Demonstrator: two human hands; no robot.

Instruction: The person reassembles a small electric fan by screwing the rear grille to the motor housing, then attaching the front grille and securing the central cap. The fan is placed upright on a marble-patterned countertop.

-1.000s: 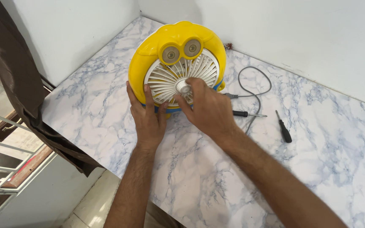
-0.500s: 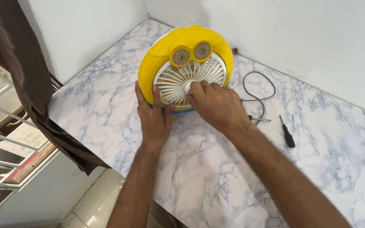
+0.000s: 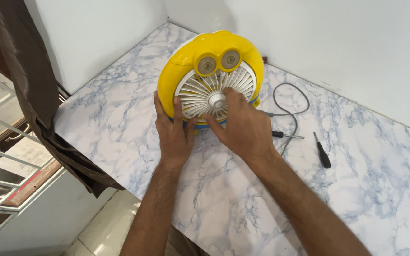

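Head view: A yellow cartoon-faced fan [image 3: 209, 71] stands upright on the marble-patterned countertop [image 3: 119, 109], near the corner of the white walls [image 3: 347, 42]. The left hand [image 3: 174, 132] lies flat and open against the fan's lower left rim, fingers extended, bracing it. The right hand [image 3: 243, 125] is curled over the white grille [image 3: 198, 90], fingertips closed around the central hub cap [image 3: 217, 100]. A grey cable [image 3: 290, 102] and two screwdrivers, [image 3: 288, 136] and [image 3: 321, 150], lie right of the fan. A brown curtain [image 3: 29, 80] hangs at left.
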